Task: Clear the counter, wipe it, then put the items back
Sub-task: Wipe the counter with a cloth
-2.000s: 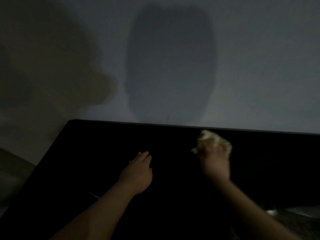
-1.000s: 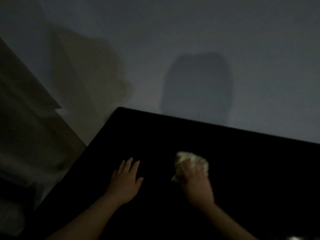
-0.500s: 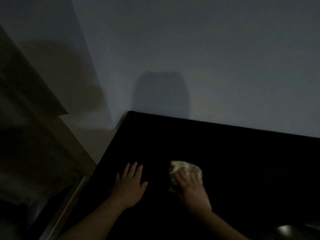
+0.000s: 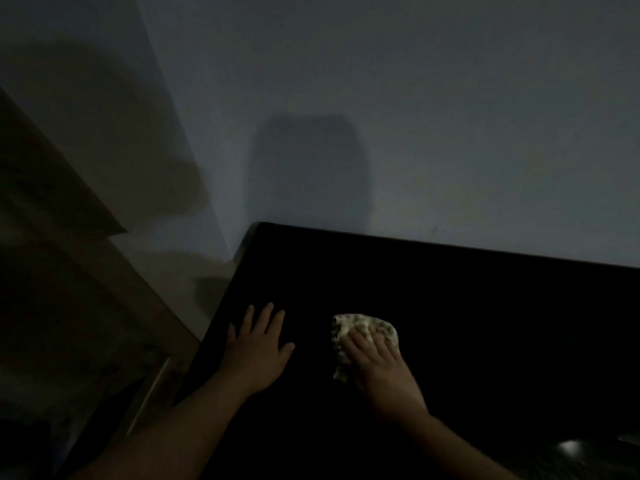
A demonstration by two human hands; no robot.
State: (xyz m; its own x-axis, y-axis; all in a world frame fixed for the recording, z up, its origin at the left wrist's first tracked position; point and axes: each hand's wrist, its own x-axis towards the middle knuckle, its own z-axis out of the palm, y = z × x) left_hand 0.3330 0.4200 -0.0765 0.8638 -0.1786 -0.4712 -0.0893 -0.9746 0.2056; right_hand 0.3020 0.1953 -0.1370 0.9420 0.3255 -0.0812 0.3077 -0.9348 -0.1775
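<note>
Leftward from the back edge the crumpled, speckled pale cloth [image 4: 362, 325] has slid. I see my right hand [image 4: 379, 363] pressing it with flat fingers onto the smooth black worktop [image 4: 485, 323]. My left hand [image 4: 258, 353] rests just beside it, palm down, fingers spread and released.

There are two hands: one left hand [image 4: 256, 355] and one right hand [image 4: 381, 365]. Two bare arms [image 4: 173, 427] come up to them. The left hand shows five fingers [image 4: 266, 317]. On the right hand I can count four; it is too dim to see more. There is one cloth [image 4: 367, 325]. There is one black desk [image 4: 450, 306]. Two walls [image 4: 450, 116] meet in one corner [image 4: 192, 150]. One dark shadow [image 4: 311, 168] is on the wall.
</note>
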